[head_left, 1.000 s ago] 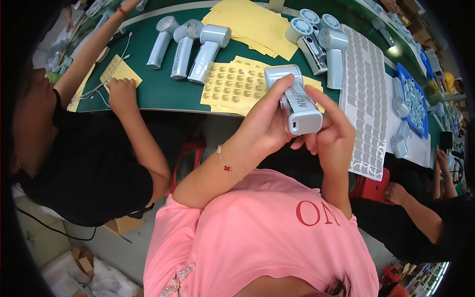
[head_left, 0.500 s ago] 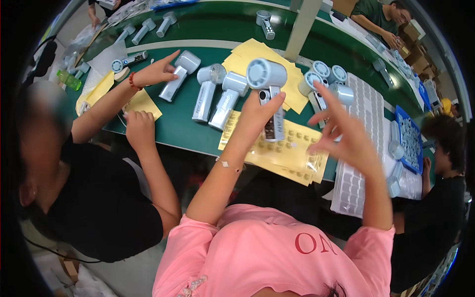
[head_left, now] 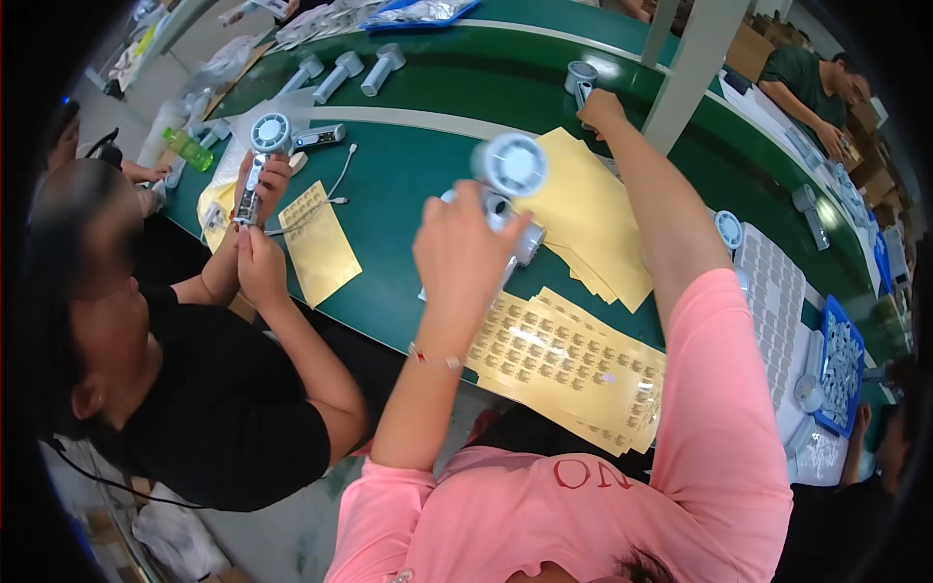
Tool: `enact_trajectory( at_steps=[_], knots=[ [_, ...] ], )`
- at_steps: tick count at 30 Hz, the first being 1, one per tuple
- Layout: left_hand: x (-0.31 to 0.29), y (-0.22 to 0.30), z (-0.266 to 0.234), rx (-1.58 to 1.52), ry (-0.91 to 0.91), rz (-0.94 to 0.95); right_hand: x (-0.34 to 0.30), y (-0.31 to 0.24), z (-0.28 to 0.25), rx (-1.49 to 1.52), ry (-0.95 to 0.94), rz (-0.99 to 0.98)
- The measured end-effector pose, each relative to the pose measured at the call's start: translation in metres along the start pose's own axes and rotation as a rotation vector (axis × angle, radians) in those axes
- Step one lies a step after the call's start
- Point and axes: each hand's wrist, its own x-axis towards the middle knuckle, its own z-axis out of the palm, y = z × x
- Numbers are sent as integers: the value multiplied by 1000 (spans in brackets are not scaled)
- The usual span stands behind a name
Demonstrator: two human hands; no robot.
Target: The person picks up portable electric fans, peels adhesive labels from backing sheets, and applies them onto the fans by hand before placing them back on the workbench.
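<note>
— Left grip (head_left: 455,255): fingers wrapped round the handle of a light-blue fan (head_left: 515,164), head up and blurred, held above the green surface (head_left: 381,257).

— And the right grip (head_left: 603,111)?

— Arm stretched far forward, at the handle of a second fan (head_left: 581,72), beyond the pale strip (head_left: 428,119). Whether the fingers close on it, cannot tell.

— Around them?

— Printed yellow sheets (head_left: 573,374) on the near edge, plain yellow sheets (head_left: 591,219) farther in. Left-hand neighbour has another fan (head_left: 270,133) in both hands.
</note>
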Motion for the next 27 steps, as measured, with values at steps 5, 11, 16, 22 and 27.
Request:
enact_trajectory(
  at_steps=[5,11,16,22,27],
  knots=[
    [51,-50,27,273,244,-128,-37,-6,-36,1119,-248,137],
    [65,-100,64,347,-8,-240,-200,-2,-92,1357,-500,-135],
    [62,-103,65,244,-191,-342,-310,31,-97,1398,-572,-118],
    [21,-40,-31,-436,-217,-139,-419,47,-72,1405,-261,19],
    [-113,25,-14,-1490,-921,145,-471,43,-18,1430,-85,64]
  ],
)
